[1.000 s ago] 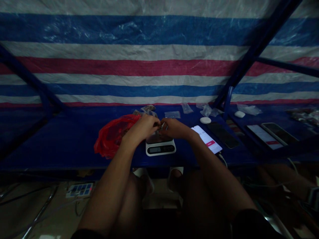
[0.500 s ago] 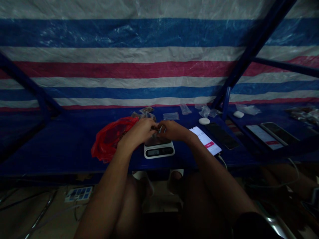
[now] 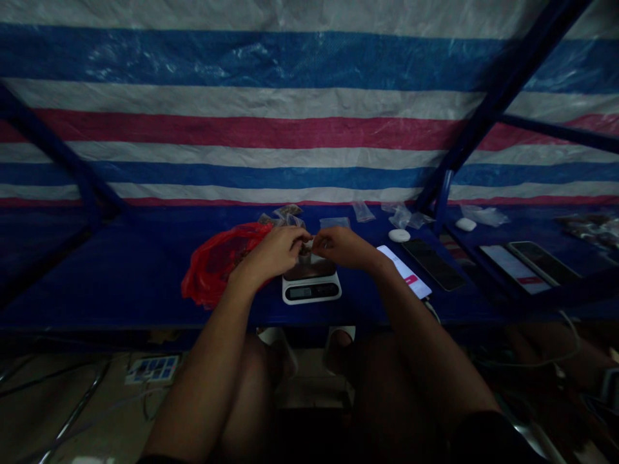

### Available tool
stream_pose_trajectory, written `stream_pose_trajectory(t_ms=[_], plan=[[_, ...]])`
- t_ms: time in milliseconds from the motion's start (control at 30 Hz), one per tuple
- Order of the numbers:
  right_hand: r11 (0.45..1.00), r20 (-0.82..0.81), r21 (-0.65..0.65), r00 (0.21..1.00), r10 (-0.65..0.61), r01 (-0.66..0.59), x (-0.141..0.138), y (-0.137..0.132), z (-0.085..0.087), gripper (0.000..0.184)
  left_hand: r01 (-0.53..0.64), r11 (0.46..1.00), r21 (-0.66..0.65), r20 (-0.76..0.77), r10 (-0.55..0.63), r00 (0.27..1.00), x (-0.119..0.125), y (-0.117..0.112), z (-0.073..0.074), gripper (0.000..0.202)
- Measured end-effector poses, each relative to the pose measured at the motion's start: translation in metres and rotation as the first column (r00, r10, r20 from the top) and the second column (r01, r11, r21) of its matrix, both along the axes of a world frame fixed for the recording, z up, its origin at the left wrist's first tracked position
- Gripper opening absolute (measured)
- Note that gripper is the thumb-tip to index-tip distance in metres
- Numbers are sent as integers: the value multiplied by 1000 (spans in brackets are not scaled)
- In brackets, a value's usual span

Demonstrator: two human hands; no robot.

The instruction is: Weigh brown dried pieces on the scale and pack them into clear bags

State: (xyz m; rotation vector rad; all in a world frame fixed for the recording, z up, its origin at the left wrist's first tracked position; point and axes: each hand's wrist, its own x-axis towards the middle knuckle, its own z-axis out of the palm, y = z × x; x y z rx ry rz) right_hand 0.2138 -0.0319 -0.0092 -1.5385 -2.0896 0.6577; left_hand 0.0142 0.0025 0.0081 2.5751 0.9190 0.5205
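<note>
My left hand (image 3: 273, 252) and my right hand (image 3: 344, 247) meet above a small white digital scale (image 3: 312, 287) on the blue shelf (image 3: 120, 283). Both pinch a small clear plastic bag (image 3: 308, 245) between their fingertips, just over the scale's platform. What the bag contains is too dark to make out. A crumpled red plastic bag (image 3: 217, 261) lies right beside my left wrist.
A lit phone (image 3: 405, 270) lies right of the scale, a dark phone (image 3: 432, 263) beyond it, two more phones (image 3: 527, 264) farther right. Small clear bags (image 3: 285, 214) and two white round cases (image 3: 399, 235) sit at the shelf's back. A striped tarp (image 3: 290, 129) hangs behind.
My hands stay together over the scale, shifting only slightly while working the small bag. The view moved a little.
</note>
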Motion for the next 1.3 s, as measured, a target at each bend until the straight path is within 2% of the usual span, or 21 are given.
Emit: stream_pose_trajectory(t_ms=[133, 267, 367, 500, 667, 900, 1000, 1100, 1300], plan=[[999, -26, 36, 999, 18, -18, -2, 1, 0, 13, -22, 1000, 4, 46, 22, 999, -8, 2, 0, 36], [998, -61, 60, 998, 2, 1, -1, 1, -1, 14, -129, 992, -4, 10, 129, 992, -40, 5, -1, 31], [996, -98, 72, 994, -37, 45, 3, 1, -2, 16, -238, 966, -102, -138, 224, 965, -71, 10, -10, 25], [992, -144, 100, 987, -64, 79, 5, 3, -2, 19, -286, 918, -275, -271, 211, 939, -92, 17, -28, 28], [993, -190, 83, 980, -65, 82, -1, 4, -3, 17, -348, 903, -251, -359, 247, 900, -90, 23, -35, 23], [994, -192, 75, 979, -64, 79, -1, 3, -4, 17, -342, 920, -192, -293, 279, 914, -95, 20, -29, 25], [993, -178, 81, 982, -69, 84, 0, 4, -4, 17, -321, 920, -223, -191, 282, 940, -97, 17, -24, 23], [991, -162, 82, 983, -87, 102, 0, 4, -3, 18, -234, 944, -232, -21, 235, 972, -87, 12, -16, 20], [989, -162, 89, 981, -106, 122, 0, 2, 0, 18, -64, 979, -191, 247, 111, 963, -33, 1, -5, 18]])
